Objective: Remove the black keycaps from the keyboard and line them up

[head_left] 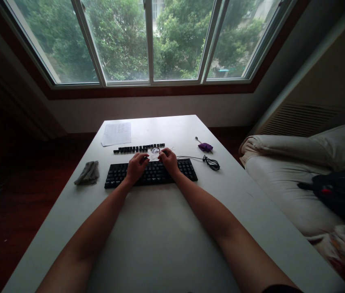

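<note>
A black keyboard (pixel 152 174) lies on the white table, partly covered by both hands. My left hand (pixel 136 167) is over its upper left-middle part, fingers curled toward the thumb; a small dark bit at the fingertips is too small to name. My right hand (pixel 169 160) is at the keyboard's back edge, right of the middle, thumb and fingers pinched together. What it pinches, if anything, is hidden. Thin wire-like lines show between the hands. Just beyond them stand a row of loose black keycaps (pixel 129 149) and a small round shiny item (pixel 155 150).
A grey cloth (pixel 88 173) lies left of the keyboard on the white table (pixel 160 244). Printed paper (pixel 117 134) is at the back left. To the right are a coiled black cable (pixel 211 163), a purple cloth-like bundle (pixel 205 147) and a thin brush-like stick (pixel 197 139).
</note>
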`<state>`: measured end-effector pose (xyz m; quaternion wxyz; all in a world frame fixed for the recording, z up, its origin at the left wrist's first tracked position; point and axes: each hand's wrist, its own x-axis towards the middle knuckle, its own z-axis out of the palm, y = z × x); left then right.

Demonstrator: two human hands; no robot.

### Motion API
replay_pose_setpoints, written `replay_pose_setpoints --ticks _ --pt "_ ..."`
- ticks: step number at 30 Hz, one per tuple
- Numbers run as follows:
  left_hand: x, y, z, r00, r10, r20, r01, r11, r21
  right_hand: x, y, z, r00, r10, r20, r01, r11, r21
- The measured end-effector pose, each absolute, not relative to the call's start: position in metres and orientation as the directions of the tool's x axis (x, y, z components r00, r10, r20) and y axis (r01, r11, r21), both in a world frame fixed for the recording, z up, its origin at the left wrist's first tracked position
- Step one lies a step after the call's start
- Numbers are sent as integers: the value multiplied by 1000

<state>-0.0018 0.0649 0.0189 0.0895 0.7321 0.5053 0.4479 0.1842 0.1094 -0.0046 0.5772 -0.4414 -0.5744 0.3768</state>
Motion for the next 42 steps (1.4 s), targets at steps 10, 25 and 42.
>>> replay_pose_setpoints --ticks 10,25,42 --pt "-2 66 13 48 852 522 625 -433 649 185 108 -5 45 943 331 58 328 -943" --pt "0 63 14 45 874 483 564 -421 710 184 109 -5 35 941 335 72 332 -940" --pt "-2 71 10 -81 840 537 524 -423 739 184 110 -6 39 941 336 75 332 -940"
